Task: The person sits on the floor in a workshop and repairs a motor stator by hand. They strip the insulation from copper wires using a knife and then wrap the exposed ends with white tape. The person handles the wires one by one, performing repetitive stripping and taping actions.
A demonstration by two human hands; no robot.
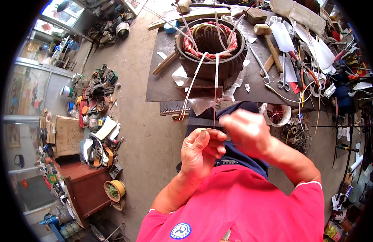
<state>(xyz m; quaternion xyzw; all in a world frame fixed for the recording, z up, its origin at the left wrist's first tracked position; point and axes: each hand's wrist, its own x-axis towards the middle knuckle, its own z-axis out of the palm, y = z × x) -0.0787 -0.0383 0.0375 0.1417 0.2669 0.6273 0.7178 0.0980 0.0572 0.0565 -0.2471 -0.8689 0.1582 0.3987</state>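
A motor stator stands upright on the dark metal table, with red and pale green windings around its inner rim. Several leads in white sleeves come out of it. One sleeved lead hangs over the front, and a thin reddish wire runs from it down toward my hands. My left hand is closed, thumb and fingers pinched at the lower end of that wire. Close beside it on the right, my right hand is smeared by motion, so its fingers and anything in them cannot be made out.
On the table's right lie a wooden mallet, scissors, long forceps and white insulating sheets. A white bucket with reddish wire stands below the table edge. Left on the floor are motor parts, a cardboard box and a potted plant.
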